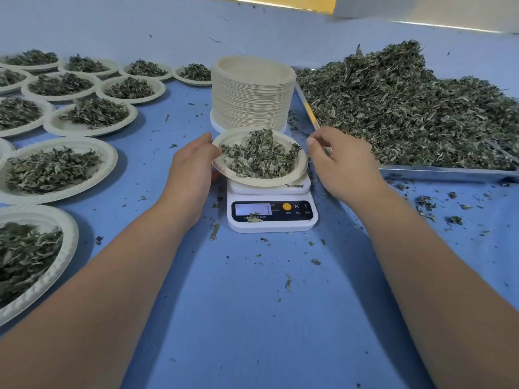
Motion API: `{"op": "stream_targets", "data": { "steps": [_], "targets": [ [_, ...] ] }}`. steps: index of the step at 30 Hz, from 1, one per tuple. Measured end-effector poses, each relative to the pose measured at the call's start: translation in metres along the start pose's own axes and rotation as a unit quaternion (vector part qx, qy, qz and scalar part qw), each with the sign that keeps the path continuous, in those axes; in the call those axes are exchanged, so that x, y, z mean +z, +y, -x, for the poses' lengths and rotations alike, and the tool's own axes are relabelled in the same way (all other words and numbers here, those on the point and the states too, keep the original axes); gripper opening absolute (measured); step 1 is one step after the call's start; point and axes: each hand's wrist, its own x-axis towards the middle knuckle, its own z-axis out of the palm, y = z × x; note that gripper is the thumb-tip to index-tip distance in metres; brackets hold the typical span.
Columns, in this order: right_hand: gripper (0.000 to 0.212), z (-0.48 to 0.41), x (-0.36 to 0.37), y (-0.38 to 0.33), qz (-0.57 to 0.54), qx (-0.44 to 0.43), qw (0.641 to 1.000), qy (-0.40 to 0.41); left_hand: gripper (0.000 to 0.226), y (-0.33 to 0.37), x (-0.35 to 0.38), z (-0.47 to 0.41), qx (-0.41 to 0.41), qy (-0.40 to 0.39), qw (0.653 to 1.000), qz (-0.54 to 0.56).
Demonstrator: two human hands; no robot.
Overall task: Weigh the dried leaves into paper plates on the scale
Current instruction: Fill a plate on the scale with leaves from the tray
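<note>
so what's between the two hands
The plate of leaves on the scale, left hand at its rim, right hand beside it; head view.

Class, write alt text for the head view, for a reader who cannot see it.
A person's left hand grips a paper plate of dried leaves on a white scale, the right hand hovering beside it. Filled plates lie left, a plate stack behind, a leaf-heaped tray right.
</note>
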Motion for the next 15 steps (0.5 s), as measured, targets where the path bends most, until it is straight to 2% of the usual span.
{"op": "stream_targets", "data": {
  "steps": [6, 7, 9, 12, 15],
  "targets": [
    [0.024, 0.002, 0.002, -0.006, 0.0, -0.005, 1.0, -0.007, 0.074, 0.006, 0.005, 0.003, 0.0, -0.025, 0.999, -0.02],
    [0.022, 0.002, 0.003, -0.009, -0.006, -0.007, 1.0, -0.008, 0.064, 0.007, 0.007, 0.004, -0.005, -0.024, 1.0, -0.008],
    [0.021, 0.003, 0.005, -0.017, -0.015, -0.007, 1.0, -0.018, 0.017, 0.007, 0.011, -0.001, -0.022, 0.003, 0.999, 0.043],
    [0.025, 0.005, 0.005, -0.03, -0.05, 0.007, 0.998, -0.038, 0.035, 0.014, 0.014, -0.007, -0.051, 0.057, 0.989, 0.128],
    [0.023, 0.006, 0.002, -0.046, -0.109, 0.011, 0.992, -0.06, 0.028, 0.03, 0.006, -0.013, -0.058, 0.092, 0.981, 0.162]
  ]
}}
